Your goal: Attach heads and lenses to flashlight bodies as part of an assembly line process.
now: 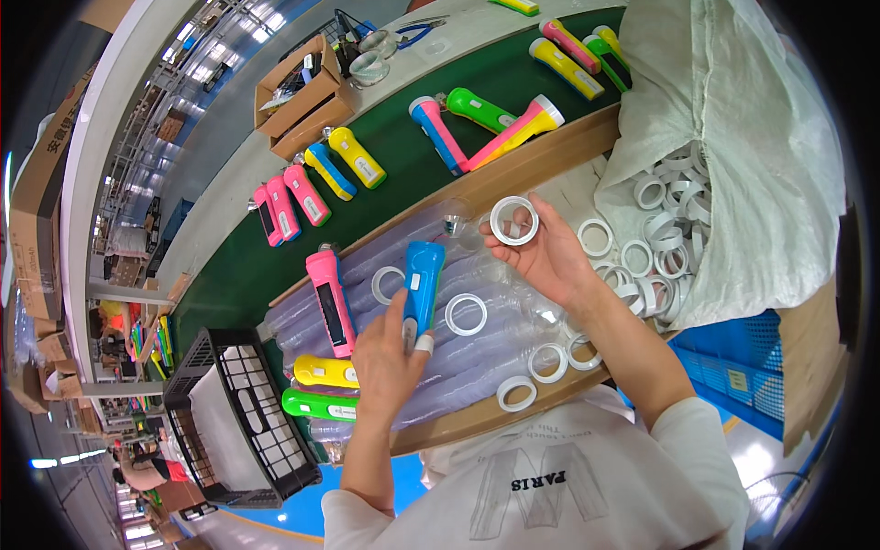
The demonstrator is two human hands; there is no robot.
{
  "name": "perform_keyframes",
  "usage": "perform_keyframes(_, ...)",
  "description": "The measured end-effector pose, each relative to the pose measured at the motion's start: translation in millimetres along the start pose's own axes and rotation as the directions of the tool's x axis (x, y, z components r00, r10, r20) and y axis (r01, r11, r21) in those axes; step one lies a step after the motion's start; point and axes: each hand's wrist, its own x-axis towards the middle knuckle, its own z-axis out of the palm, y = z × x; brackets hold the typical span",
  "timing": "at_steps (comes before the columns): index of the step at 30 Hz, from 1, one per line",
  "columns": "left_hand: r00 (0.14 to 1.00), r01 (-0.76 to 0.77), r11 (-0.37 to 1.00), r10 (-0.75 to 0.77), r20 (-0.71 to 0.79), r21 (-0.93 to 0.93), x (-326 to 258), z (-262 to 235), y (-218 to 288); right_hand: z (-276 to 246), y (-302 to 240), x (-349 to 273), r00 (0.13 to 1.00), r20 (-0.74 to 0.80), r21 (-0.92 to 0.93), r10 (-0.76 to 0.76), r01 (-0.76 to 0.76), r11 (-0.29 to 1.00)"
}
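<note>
My left hand (390, 353) is closed around the lower part of a blue flashlight body (423, 280), with a white wrap on one fingertip. Raised in my right hand (550, 252) is a white plastic ring (513, 221), pinched by its rim. Just beyond the blue body, a small shiny reflector (454, 225) sits over clear plastic. Left of that hand lie a pink flashlight body (330, 307), a yellow one (325, 370) and a green one (318, 403). A loose white ring (466, 314) rests between my hands, on rows of clear plastic pieces (486, 353).
A pale sack (724, 82) spills several white rings (674, 220) at the right. Finished-looking flashlights (486, 110) lie on the green belt (385, 174) beyond the cardboard edge. A black crate (247, 412) stands at lower left, a cardboard box (302, 96) at the back.
</note>
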Motion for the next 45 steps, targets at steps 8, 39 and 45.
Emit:
perform_keyframes(8,0.986,0.131,0.694,-0.163,0.024,-0.708,0.1,-40.9,9.8,-6.8,2.5,2.4,0.997,-0.072,-0.027,-0.001,-0.001,1.0)
perform_keyframes(39,0.849,-0.493,0.851,0.516,-0.112,0.18,26.2,-46.2,40.4,6.8,6.3,-7.4,0.998,-0.035,-0.172,-0.053,0.046,0.984)
perform_keyframes(45,0.895,-0.446,0.892,0.445,-0.031,-0.068,30.3,-36.3,27.3,1.1,9.7,-10.3,0.97,0.006,-0.435,-0.242,0.22,0.873)
